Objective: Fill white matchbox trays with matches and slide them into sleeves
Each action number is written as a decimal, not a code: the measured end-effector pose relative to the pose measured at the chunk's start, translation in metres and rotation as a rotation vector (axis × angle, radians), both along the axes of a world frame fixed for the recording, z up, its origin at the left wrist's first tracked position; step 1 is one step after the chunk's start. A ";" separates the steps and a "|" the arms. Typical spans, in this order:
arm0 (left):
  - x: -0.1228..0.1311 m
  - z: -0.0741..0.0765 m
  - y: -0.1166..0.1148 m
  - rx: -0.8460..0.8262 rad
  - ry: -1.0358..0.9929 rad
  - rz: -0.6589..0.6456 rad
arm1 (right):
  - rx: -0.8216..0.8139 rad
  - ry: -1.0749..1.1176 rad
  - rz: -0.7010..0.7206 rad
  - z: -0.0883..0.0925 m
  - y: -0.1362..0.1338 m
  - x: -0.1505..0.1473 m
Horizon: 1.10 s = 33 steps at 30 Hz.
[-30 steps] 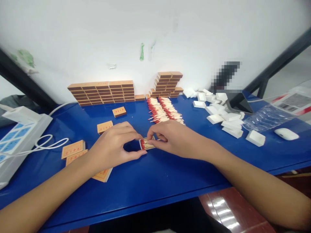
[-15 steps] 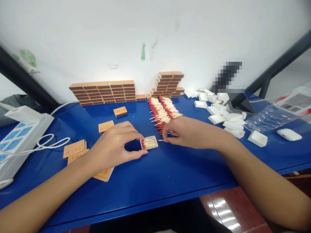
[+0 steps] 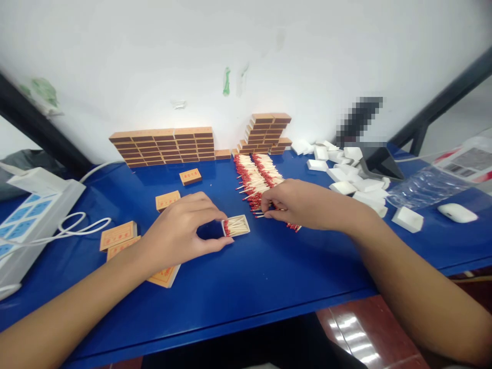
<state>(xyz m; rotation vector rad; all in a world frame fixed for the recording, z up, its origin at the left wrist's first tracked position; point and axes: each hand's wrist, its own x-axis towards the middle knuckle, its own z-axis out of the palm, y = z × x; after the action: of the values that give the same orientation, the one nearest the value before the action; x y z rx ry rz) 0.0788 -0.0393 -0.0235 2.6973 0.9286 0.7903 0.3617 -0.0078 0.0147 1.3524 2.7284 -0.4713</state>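
Observation:
A small white matchbox tray [image 3: 236, 226] partly filled with red-tipped matches lies on the blue table [image 3: 246, 287]. My left hand [image 3: 180, 230] pinches the tray's left end between thumb and forefinger. My right hand [image 3: 302, 205] rests at the near end of the pile of loose matches [image 3: 255, 177], its fingers curled and pinching matches there. A few matches stick out from under that hand.
Stacks of orange-brown matchbox sleeves [image 3: 165, 146] line the wall, with a stepped stack [image 3: 267, 133] beside them. Flat sleeves [image 3: 117, 236] lie at the left near a white power strip [image 3: 31, 215]. Empty white trays [image 3: 353, 179] are heaped at the right, beside a white mouse [image 3: 456, 212].
My right hand left the tray, moved right and back to the match pile, and closed its fingers on matches there. My left hand has kept its hold on the tray.

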 end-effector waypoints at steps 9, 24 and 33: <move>-0.001 -0.001 0.000 0.000 -0.002 -0.002 | -0.056 0.042 0.010 0.000 -0.005 -0.001; -0.001 -0.001 0.001 0.007 0.000 -0.010 | -0.121 0.057 0.049 -0.004 -0.013 -0.005; 0.000 -0.002 0.001 0.010 -0.010 -0.012 | -0.110 -0.006 0.058 -0.005 -0.016 -0.002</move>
<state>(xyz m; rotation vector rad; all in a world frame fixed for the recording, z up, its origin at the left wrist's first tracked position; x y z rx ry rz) 0.0787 -0.0381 -0.0252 2.7024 0.9078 0.8075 0.3597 -0.0238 0.0093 1.2435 2.6846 -0.6019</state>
